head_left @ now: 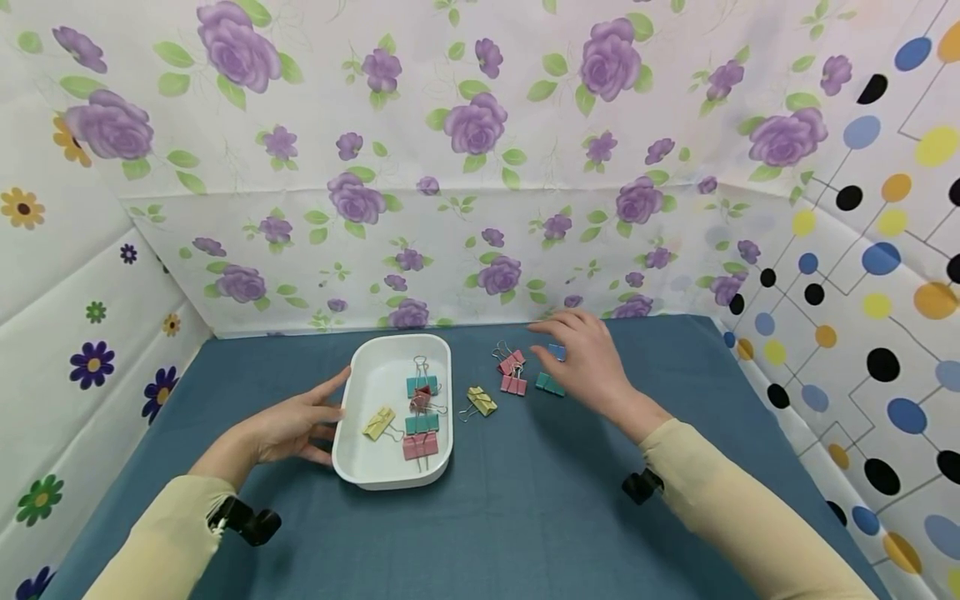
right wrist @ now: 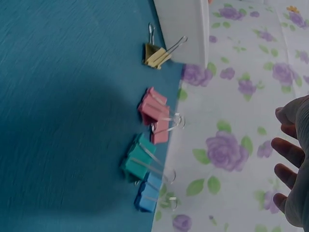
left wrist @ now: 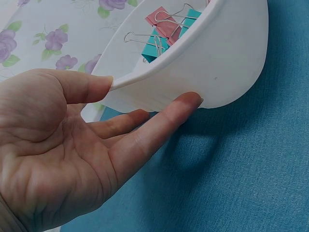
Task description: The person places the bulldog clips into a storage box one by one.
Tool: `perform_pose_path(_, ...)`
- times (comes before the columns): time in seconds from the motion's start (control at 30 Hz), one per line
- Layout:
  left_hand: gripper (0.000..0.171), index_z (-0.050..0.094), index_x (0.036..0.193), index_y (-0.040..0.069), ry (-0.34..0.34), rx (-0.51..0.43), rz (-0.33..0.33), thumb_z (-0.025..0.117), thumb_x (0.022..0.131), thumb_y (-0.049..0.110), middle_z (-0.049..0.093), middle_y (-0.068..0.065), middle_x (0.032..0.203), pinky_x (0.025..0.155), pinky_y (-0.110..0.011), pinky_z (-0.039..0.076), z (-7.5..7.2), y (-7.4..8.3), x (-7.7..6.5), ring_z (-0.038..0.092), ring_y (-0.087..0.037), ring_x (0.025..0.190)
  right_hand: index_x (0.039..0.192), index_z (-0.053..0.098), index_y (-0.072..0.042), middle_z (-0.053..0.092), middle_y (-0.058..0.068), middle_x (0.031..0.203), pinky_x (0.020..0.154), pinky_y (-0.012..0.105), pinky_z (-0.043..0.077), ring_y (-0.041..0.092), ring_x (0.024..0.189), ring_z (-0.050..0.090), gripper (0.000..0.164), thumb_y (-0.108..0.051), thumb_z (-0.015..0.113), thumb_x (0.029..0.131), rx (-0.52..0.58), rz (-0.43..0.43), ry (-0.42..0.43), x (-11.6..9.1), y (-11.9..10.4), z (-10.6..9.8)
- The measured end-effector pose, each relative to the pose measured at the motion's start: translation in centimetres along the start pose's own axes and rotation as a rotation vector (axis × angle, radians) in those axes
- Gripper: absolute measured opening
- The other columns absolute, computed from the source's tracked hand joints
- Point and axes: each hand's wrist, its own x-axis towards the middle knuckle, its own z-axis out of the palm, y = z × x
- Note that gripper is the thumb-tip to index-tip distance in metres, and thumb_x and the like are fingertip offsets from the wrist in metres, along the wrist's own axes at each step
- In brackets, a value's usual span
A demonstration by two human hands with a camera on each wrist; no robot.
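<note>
My left hand (head_left: 292,423) is at the left side of a white plastic tray (head_left: 392,481). In the left wrist view its thumb tip touches the rim, with straight fingers (left wrist: 154,126) along the outer wall. Inside the tray lie a yellow binder clip (head_left: 378,422) and several teal and pink ones, such as a pink binder clip (head_left: 420,446). My right hand (head_left: 588,357) hovers, fingers apart and holding nothing, over a teal binder clip (right wrist: 139,157) and a blue binder clip (right wrist: 148,193). Just left of it are two pink binder clips (head_left: 513,385).
Between tray and right hand lies another yellow binder clip (head_left: 482,401). Blue cloth (head_left: 525,517) covers the table. A floral sheet (head_left: 480,242) hangs along the back edge, with patterned sheets at both sides.
</note>
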Motion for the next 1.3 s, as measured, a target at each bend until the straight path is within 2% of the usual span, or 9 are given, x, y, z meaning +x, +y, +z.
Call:
perform_pose_path(0.37,0.07,0.004,0.143,0.053,-0.004,0.001,0.005,0.048,0.099,0.02,0.024,-0.023,0.144,0.075,-0.056,0.049,0.0,0.0,-0.1,0.048,-0.041,0.115,0.111,0.067,-0.024,0.061,-0.002,0.109,0.092,0.047,0.036,0.022,0.107,0.048,0.027,-0.029,0.069,0.085,-0.023,0.077,0.018,-0.7,2.3,-1.1)
perform_pose_path(0.73,0.07,0.003,0.143,0.053,-0.007,-0.001,0.005,0.046,0.099,0.019,0.02,-0.024,0.147,0.075,-0.056,0.049,0.1,0.1,-0.1,0.048,-0.041,0.115,0.106,0.07,-0.024,0.062,-0.002,0.106,0.091,0.049,0.036,0.023,0.106,0.049,0.022,-0.028,0.069,0.084,-0.014,0.139,0.028,-0.8,4.1,-1.6)
perform_pose_path(1.0,0.07,0.004,0.143,0.053,-0.007,-0.002,0.003,0.047,0.099,0.02,0.021,-0.024,0.146,0.076,-0.056,0.049,0.0,0.0,-0.1,0.048,-0.042,0.115,0.101,0.071,-0.024,0.062,-0.002,0.105,0.089,0.05,0.037,0.024,0.107,0.048,0.017,-0.029,0.069,0.085,-0.003,0.191,0.003,-0.9,4.9,-1.1)
perform_pose_path(1.3,0.07,0.003,0.143,0.054,-0.006,0.007,0.001,0.046,0.099,0.02,0.017,-0.022,0.149,0.076,-0.056,0.049,0.0,0.1,-0.1,0.049,-0.041,0.115,0.099,0.071,-0.022,0.061,-0.002,0.103,0.087,0.051,0.036,0.027,0.106,0.048,0.016,-0.03,0.068,0.086,0.019,0.266,-0.053,-1.1,5.6,-0.3)
